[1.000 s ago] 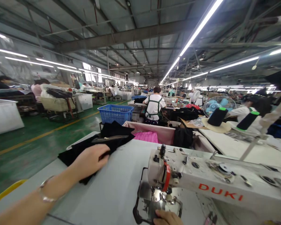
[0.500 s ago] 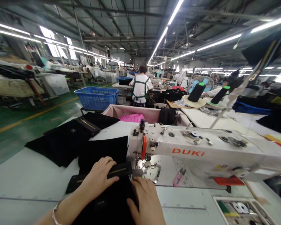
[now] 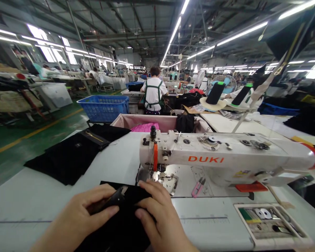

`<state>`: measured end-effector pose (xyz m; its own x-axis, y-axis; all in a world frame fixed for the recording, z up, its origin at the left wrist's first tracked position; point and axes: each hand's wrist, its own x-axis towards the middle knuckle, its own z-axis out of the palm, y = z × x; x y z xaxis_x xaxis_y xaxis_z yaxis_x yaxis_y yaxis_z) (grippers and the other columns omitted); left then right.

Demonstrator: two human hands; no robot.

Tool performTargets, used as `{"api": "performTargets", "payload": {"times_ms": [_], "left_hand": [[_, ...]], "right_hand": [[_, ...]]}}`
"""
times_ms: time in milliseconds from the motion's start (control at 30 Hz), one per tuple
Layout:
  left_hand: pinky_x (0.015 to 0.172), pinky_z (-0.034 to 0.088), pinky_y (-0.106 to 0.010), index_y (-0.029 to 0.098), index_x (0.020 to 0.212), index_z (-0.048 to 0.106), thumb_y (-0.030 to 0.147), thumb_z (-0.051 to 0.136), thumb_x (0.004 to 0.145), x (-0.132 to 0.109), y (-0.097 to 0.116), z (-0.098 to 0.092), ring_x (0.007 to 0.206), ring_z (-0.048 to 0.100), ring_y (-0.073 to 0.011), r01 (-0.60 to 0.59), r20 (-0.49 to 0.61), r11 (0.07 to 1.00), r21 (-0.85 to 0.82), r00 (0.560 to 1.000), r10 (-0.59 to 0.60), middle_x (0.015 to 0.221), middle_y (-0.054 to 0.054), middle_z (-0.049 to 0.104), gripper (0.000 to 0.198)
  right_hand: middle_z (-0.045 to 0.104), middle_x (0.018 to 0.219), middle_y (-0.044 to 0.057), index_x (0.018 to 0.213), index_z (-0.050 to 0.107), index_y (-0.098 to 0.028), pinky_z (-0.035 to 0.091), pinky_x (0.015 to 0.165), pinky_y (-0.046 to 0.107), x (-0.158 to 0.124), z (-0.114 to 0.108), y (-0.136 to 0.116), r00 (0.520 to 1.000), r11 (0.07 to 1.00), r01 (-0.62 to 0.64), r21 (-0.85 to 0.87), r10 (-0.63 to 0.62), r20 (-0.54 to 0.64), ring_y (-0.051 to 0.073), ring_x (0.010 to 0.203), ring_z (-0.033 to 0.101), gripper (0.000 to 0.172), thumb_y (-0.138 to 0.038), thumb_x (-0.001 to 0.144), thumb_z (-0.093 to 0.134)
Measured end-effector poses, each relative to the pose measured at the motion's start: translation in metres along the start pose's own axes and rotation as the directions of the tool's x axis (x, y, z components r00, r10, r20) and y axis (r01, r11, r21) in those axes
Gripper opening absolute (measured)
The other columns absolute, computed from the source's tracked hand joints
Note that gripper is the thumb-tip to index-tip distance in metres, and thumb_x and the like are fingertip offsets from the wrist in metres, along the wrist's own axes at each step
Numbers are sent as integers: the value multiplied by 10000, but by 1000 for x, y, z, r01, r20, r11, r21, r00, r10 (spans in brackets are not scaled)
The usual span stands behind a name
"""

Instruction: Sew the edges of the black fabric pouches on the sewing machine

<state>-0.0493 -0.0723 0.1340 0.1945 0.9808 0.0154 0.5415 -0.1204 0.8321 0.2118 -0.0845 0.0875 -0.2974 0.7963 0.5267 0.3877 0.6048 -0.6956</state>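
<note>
A black fabric piece (image 3: 120,224) lies on the table in front of the sewing machine (image 3: 207,154). My left hand (image 3: 86,210) pinches its folded black strip between thumb and fingers, lifting that edge off the table. My right hand (image 3: 160,210) grips the fabric's right side, fingers bent over it and thumb near the index finger. Its fingertips are close to the presser foot area, where the needle is partly hidden. The fabric sits just in front of the needle plate, apart from the needle as far as I can see.
More black fabric pieces with a zipper (image 3: 76,150) lie at the left. Pink thread snips (image 3: 198,187) rest on the machine bed. A bobbin tray (image 3: 273,234) is set in the table at right. Behind stand a pink-lined bin (image 3: 120,120), a blue basket (image 3: 102,105) and a seated co-worker (image 3: 154,91).
The fabric has come toward me, away from the needle, and its far part is pulled in. My left hand has moved back from lying flat to pinching the strip. The view has shifted slightly.
</note>
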Motion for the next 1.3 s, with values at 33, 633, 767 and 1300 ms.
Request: {"api": "performTargets", "payload": {"times_ms": [33,633,767,1300], "left_hand": [[859,649,-283,292,987,861,528,824,841,-4,1,-1,989,779,-284,14,-19,999,-30,1000,-14,1030,-49,815,280],[744,661,-267,260,895,847,596,864,796,-33,5,3,881,755,-256,169,-96,949,-266,975,-201,1004,-41,788,350],[774,659,-267,271,931,855,575,888,785,-33,5,3,929,758,-269,168,-119,948,-270,971,-206,1051,-37,800,338],[757,615,-300,268,1016,811,688,682,899,10,25,-46,868,764,-260,152,249,986,72,954,-165,915,-13,805,455]], "right_hand": [[724,1450,52,1115,776,-271,429,1259,542,3,-3,-3,1000,1000,12,27,-12,-2,288,1419,608,214,-127,963,731],[823,949,-23,834,686,-252,587,759,278,3,-10,-27,992,991,-25,128,40,-117,163,800,765,138,-144,879,758],[772,899,-28,897,686,-257,572,731,257,3,-13,-29,985,978,-153,138,162,-52,156,793,733,158,-122,866,761],[795,865,-51,955,762,-277,560,703,201,1,-3,-48,976,948,-131,291,72,205,133,736,733,119,-162,924,767]]}}
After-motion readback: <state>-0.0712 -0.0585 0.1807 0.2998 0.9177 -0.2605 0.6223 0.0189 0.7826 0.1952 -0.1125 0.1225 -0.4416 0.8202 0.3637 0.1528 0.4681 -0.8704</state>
